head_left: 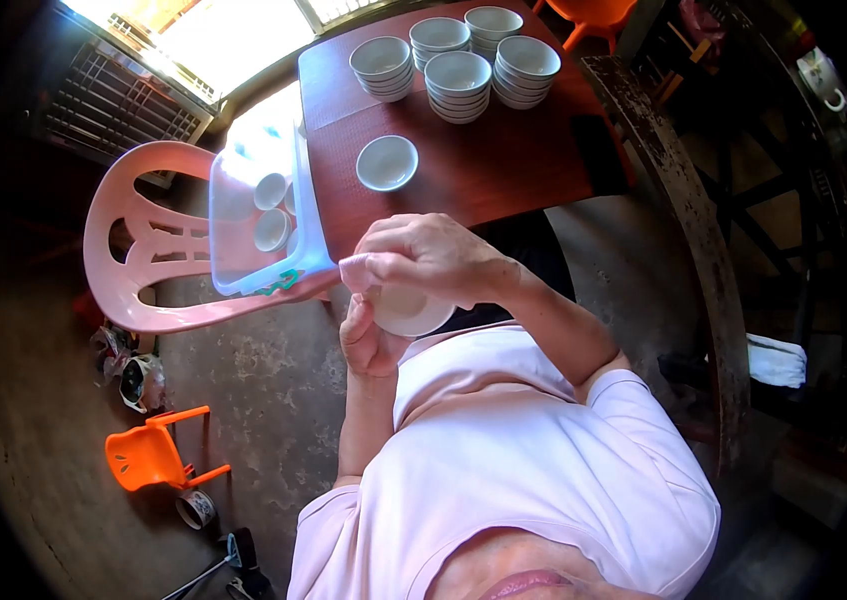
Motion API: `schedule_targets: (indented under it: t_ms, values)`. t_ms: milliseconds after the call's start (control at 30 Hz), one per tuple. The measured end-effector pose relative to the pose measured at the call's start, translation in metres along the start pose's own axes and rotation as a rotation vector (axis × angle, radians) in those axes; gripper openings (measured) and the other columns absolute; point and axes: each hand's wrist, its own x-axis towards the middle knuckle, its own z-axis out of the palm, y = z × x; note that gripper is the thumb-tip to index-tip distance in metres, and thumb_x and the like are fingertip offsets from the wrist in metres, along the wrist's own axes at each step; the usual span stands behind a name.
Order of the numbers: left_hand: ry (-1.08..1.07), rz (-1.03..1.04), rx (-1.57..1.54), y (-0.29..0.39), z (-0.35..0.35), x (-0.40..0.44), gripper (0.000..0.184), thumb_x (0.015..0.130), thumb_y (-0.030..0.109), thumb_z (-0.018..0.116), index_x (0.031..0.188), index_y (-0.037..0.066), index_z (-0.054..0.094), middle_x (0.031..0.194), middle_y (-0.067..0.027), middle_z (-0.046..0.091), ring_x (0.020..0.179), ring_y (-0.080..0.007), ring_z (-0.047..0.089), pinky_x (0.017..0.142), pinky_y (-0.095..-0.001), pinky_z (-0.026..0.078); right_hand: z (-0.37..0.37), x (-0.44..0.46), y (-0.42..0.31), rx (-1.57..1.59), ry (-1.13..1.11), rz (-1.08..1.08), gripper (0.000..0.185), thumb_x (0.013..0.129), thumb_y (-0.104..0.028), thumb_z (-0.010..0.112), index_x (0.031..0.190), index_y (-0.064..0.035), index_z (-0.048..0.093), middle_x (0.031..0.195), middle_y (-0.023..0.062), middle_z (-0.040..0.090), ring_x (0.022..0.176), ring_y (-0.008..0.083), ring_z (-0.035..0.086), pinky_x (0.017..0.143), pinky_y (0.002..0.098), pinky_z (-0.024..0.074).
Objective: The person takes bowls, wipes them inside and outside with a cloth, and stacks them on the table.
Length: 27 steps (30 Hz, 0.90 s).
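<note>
My left hand (368, 338) grips a small white bowl (413, 312) by its side, in front of my chest and just off the table's near edge. Across the top of that bowl comes my right hand (433, 255), its fingers curled closed around a small pale, cloth-like piece (354, 272) at the rim. The right hand covers part of the bowl. A single white bowl (387, 163) stands upright on the red-brown table (503, 185), beyond my hands. Several stacks of white bowls (458, 85) stand farther back.
Left of the table, a clear plastic bin (317, 235) with several white bowls inside rests on a pink chair (128, 235). A dark flat object (598, 155) lies at the table's right edge. A worn wooden bench (678, 200) runs along the right. A small orange chair (148, 457) is on the floor.
</note>
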Motion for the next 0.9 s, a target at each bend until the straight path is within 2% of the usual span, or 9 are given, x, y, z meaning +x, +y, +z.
schedule_targets:
  t_ms: [100,233,300,400,567,633,733,833,900]
  values:
    - [0.089,0.065,0.106,0.005,0.02,0.001,0.063,0.083,0.021,0.068,0.136,0.007,0.038,0.133,-0.0125,0.049,0.126,-0.031,0.046,0.107,-0.0498,0.036,0.04,-0.001,0.042,-0.045,0.57,-0.523,0.026,0.089,-0.01,0.057,0.115,-0.0081,0.055,0.102,0.0134,0.062,0.089,0.0331,0.063,0.082,0.0394,0.0509]
    - [0.2,0.148,0.164,0.008,0.016,0.001,0.066,0.077,0.019,0.072,0.133,0.002,0.041,0.129,-0.0158,0.051,0.123,-0.0315,0.048,0.105,-0.0517,0.037,0.076,-0.006,0.048,0.17,0.874,-0.402,0.022,0.095,-0.016,0.049,0.115,-0.009,0.055,0.112,0.0144,0.059,0.107,0.0332,0.057,0.091,0.039,0.0463]
    - [0.123,0.087,0.273,0.009,0.021,0.002,0.066,0.077,0.018,0.072,0.132,0.0,0.041,0.127,-0.0161,0.052,0.121,-0.0314,0.051,0.104,-0.0503,0.039,0.047,-0.006,0.041,-0.094,0.589,-0.444,0.023,0.096,-0.019,0.046,0.11,-0.0086,0.061,0.106,0.0121,0.062,0.105,0.03,0.057,0.09,0.0385,0.0465]
    - [0.011,0.04,0.425,0.007,0.016,0.001,0.069,0.078,0.014,0.07,0.135,-0.001,0.036,0.13,-0.0201,0.049,0.117,-0.0328,0.054,0.101,-0.0513,0.042,-0.003,0.001,0.003,0.252,-0.005,0.19,0.037,0.091,-0.033,0.048,0.095,-0.0014,0.066,0.097,0.0112,0.064,0.092,0.017,0.061,0.082,0.0307,0.0482]
    - [0.105,0.232,0.621,-0.004,0.029,0.008,0.058,0.08,0.009,0.07,0.13,-0.003,0.042,0.123,-0.0156,0.055,0.114,-0.028,0.056,0.102,-0.0432,0.041,0.055,0.006,0.043,0.819,0.677,-0.045,0.038,0.1,-0.034,0.037,0.099,-0.0038,0.06,0.088,0.0045,0.06,0.081,0.008,0.058,0.075,0.0247,0.0475]
    - [0.146,0.208,0.93,-0.003,0.021,0.004,0.057,0.081,0.01,0.07,0.129,-0.002,0.043,0.123,-0.0141,0.056,0.113,-0.0269,0.056,0.1,-0.0425,0.043,0.06,0.01,0.052,1.351,0.626,0.003,0.036,0.1,-0.035,0.039,0.102,-0.005,0.058,0.088,0.0041,0.059,0.082,0.0076,0.058,0.074,0.0241,0.0472]
    - [0.126,-0.009,0.657,0.011,0.022,0.004,0.051,0.088,0.021,0.065,0.131,0.003,0.044,0.125,-0.0137,0.055,0.113,-0.0274,0.057,0.097,-0.0424,0.046,0.018,0.0,0.05,0.982,0.183,0.212,0.035,0.097,-0.037,0.046,0.098,-0.0057,0.062,0.084,0.0023,0.061,0.057,0.0063,0.056,0.044,0.0198,0.0421]
    - [0.103,-0.086,0.43,0.022,0.023,0.01,0.052,0.091,0.03,0.059,0.133,0.005,0.042,0.133,-0.0133,0.05,0.12,-0.0287,0.052,0.102,-0.0485,0.041,0.006,0.003,0.025,0.497,0.05,0.248,0.026,0.095,-0.03,0.052,0.103,-0.0068,0.061,0.087,0.0033,0.063,0.06,0.0106,0.06,0.047,0.0208,0.0459]
    - [0.237,0.031,0.248,0.011,0.025,0.01,0.058,0.088,0.03,0.063,0.134,0.003,0.04,0.131,-0.0133,0.051,0.121,-0.0278,0.05,0.104,-0.0465,0.038,0.036,0.009,0.063,-0.143,0.56,-0.545,0.02,0.094,-0.016,0.054,0.11,-0.0054,0.057,0.094,0.0073,0.063,0.082,0.0203,0.065,0.069,0.0273,0.0537]
